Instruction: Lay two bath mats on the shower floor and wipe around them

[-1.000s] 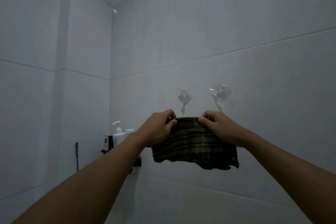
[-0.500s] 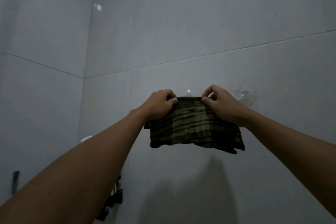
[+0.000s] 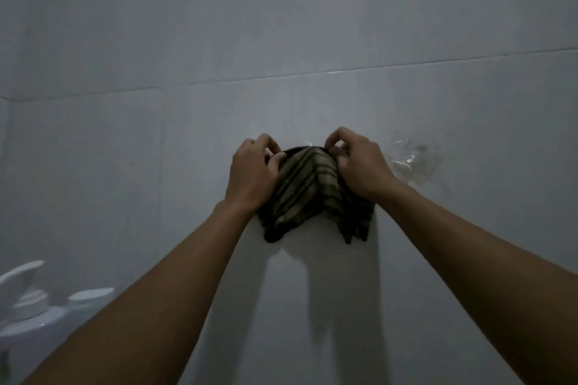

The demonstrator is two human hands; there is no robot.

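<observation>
Tiled wall (image 3: 281, 25) ahead: my left hand (image 3: 251, 170) and right hand (image 3: 359, 162) pinch the striped cloth (image 3: 309, 194) at its peak, folds trailing toward 6 o'clock.

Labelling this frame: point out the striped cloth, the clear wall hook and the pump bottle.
striped cloth (image 3: 300, 194), head view, middle of the draped fabric
clear wall hook (image 3: 409, 159), head view, its transparent body
pump bottle (image 3: 26, 300), head view, white pump collar
</observation>
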